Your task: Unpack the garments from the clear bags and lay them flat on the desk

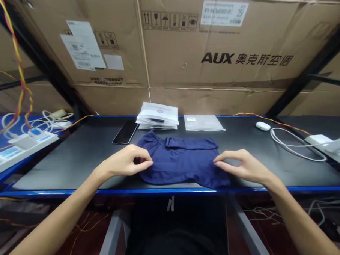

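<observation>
A navy blue garment [182, 162] lies partly folded on the dark tabletop, near its front edge. One narrow strip of it is folded across the top, and I cannot tell what kind of garment it is. At its left side my left hand [127, 159] pinches the cloth between thumb and forefinger. My right hand [243, 166] pinches the right side in the same way. Both wrists reach in over the table's blue front edge.
Behind the garment are a stack of white plastic bags [158, 115], a single flat bag [203, 123] and a phone [125, 132]. Power strips stand left [22, 147] and right [329, 144], with a white earbud case [263, 126] and cables. Large cardboard boxes [172, 71] back the table.
</observation>
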Demonstrator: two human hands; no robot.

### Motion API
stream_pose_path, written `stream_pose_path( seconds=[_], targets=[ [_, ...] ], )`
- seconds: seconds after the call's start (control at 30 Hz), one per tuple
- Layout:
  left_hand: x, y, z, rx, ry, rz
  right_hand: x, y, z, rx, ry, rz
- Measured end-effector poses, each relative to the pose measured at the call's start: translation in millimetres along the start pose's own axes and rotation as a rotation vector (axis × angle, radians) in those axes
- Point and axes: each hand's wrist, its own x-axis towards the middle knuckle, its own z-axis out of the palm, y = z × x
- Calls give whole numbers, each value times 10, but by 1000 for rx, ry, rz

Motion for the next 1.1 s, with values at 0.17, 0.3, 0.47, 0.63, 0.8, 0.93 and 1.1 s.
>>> stream_pose_path(
  seconds=[0.17,0.3,0.47,0.63,0.8,0.93,1.1],
  targets=[
    [409,-151,42,107,142,109,294,282,-19,-200,195,-148],
    [665,-313,122,242,71,115,471,496,13,-324,105,-160],
    [751,-369,189,227,56,117,539,545,37,-393,73,-176],
    [826,-349,194,187,167,0,652,441,-66,-403,106,-89],
    [1091,-416,204,142,304,-158,956,467,-155,-362,206,-3],
    [1231,-501,275,183,327,-232,1152,603,-93,-456,204,87],
    [1181,-504,328,222,309,-211,1134,681,20,-534,210,116]
  ],
)
